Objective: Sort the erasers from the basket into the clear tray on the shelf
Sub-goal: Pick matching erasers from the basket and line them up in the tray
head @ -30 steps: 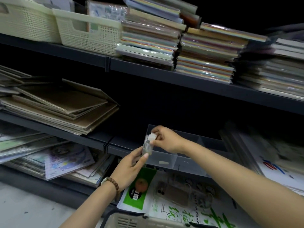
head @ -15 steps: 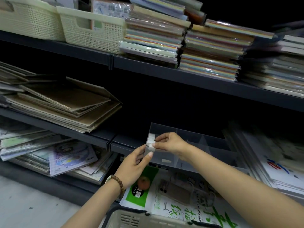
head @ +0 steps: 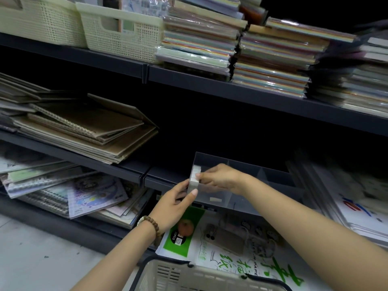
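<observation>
The clear tray (head: 241,204) sits on the dark shelf (head: 126,173) at about 4 o'clock from the middle of the view; its front wall lies along the shelf lip, and its near-left corner is where both hands meet. Above the tray is an open dark gap up to the next shelf; at the tray's 9 o'clock a bare strip of shelf separates it from the brown notebooks (head: 84,131); at its 3 o'clock slanted paper pads (head: 346,204) lie close.

The right hand (head: 220,179) reaches in over the tray, fingers together and pinching a stack of white erasers (head: 195,176) that stands against the inside of the tray's left wall. The left hand (head: 174,206) comes up from 7 o'clock and grips the tray's near-left corner, thumb laid straight along the front wall, fingers on the outer side; a bead bracelet (head: 152,224) circles its wrist.

Counted: one tray, split by dividers into several compartments, not all visible; one stack of erasers, too blurred to number; one loose eraser (head: 215,199) flat on the tray floor; one basket (head: 199,278) at 6 o'clock, its contents out of view; two cream lattice bins (head: 117,36) on the top shelf.
</observation>
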Motion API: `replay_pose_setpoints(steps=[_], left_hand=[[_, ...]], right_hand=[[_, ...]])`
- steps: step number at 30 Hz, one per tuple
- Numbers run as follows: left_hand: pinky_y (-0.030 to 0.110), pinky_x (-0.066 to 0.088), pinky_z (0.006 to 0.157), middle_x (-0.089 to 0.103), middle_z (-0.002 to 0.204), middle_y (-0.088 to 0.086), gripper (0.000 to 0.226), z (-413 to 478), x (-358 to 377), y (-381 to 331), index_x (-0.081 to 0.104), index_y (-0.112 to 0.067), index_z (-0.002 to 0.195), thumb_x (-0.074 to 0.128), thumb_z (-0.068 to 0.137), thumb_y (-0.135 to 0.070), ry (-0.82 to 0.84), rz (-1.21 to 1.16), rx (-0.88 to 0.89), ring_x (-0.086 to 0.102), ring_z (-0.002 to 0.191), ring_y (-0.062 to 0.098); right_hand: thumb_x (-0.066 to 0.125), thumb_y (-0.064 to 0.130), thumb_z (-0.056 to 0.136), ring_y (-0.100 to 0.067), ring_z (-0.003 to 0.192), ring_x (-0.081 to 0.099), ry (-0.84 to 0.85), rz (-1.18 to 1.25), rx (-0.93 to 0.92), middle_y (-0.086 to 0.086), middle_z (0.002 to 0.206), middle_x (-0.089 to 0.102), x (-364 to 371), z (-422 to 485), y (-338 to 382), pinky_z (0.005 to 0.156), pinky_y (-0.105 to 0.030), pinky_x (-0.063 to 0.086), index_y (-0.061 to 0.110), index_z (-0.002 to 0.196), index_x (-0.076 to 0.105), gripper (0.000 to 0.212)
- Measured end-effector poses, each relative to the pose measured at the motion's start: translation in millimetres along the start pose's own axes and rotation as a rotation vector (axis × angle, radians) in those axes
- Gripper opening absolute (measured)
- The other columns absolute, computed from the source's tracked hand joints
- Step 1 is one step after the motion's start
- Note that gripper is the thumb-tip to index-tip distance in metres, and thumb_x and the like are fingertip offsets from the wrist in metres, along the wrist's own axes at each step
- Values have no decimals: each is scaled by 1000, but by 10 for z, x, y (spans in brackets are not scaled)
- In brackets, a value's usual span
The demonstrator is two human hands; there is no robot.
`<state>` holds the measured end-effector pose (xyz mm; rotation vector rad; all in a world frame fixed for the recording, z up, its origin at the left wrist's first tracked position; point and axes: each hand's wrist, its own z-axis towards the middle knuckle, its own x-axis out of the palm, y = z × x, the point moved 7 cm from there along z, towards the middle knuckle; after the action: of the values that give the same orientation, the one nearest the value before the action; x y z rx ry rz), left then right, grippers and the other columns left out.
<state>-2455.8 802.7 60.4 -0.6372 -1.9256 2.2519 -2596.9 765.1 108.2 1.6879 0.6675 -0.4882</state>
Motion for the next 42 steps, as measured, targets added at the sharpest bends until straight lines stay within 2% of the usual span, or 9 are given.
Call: replay_pose_setpoints(steps=[5,8,14,23,25,30,34,39,42], left_hand=[[34,41,103,48,135,-14,74,-166,14,117,36,-30,140,46,74,-63,-26,129,-14,47,122,5],[14,42,89,45,131,-17,78,-390,173,395,33,-32,141,44,72,-67,2,219,-82,45,116,0],[27,37,105,38,145,-7,63,-1009,836,1311,30,-28,143,48,88,-52,307,466,-264,41,129,10],[32,38,105,37,146,8,56,-1964,1350,2728,36,-8,141,51,93,-34,320,409,-705,45,128,23],[32,40,103,42,143,9,53,-2070,1381,2940,40,-6,138,53,93,-32,282,366,-786,48,125,23],[34,41,101,51,133,15,44,-2047,1327,3271,49,0,128,56,92,-25,133,286,-880,51,120,28],[48,48,91,58,117,24,38,-1961,1170,3409,54,3,120,59,89,-18,-98,261,-926,58,105,37],[34,49,87,64,112,15,42,-1950,1166,3523,52,-7,127,59,90,-25,-86,312,-914,61,101,30],[44,50,88,64,109,22,38,-1924,1152,3617,50,-7,125,59,90,-20,-103,228,-929,61,100,38]], right_hand=[[63,29,89,2,99,60,-157,124,-254,11,109,63,-277,-487,13,72,-5,47,26,118,57,30],[64,27,87,13,93,59,-207,221,-276,20,108,61,-253,-897,-342,72,0,44,31,112,57,26],[65,18,87,-16,93,65,21,295,194,-5,105,67,689,-1332,-1963,81,-23,51,12,109,63,23],[63,9,88,-12,60,54,133,297,682,-6,82,64,2124,-1847,-3857,59,-23,44,-9,108,64,27],[64,10,88,-12,69,57,159,338,724,-6,98,64,2326,-1911,-4015,58,-20,45,-6,107,64,25],[70,21,84,-15,96,58,88,351,621,-7,119,61,2550,-1787,-4035,71,-11,47,5,117,60,37],[67,24,86,-20,107,55,86,322,455,-6,123,58,2633,-1539,-3798,92,-28,44,11,120,59,37],[65,23,89,-21,123,51,279,225,390,-5,131,56,2963,-1314,-3612,104,-36,41,11,125,59,39],[61,32,90,-21,119,54,309,113,375,-1,132,57,3092,-1152,-3514,103,-37,42,17,130,56,43]])
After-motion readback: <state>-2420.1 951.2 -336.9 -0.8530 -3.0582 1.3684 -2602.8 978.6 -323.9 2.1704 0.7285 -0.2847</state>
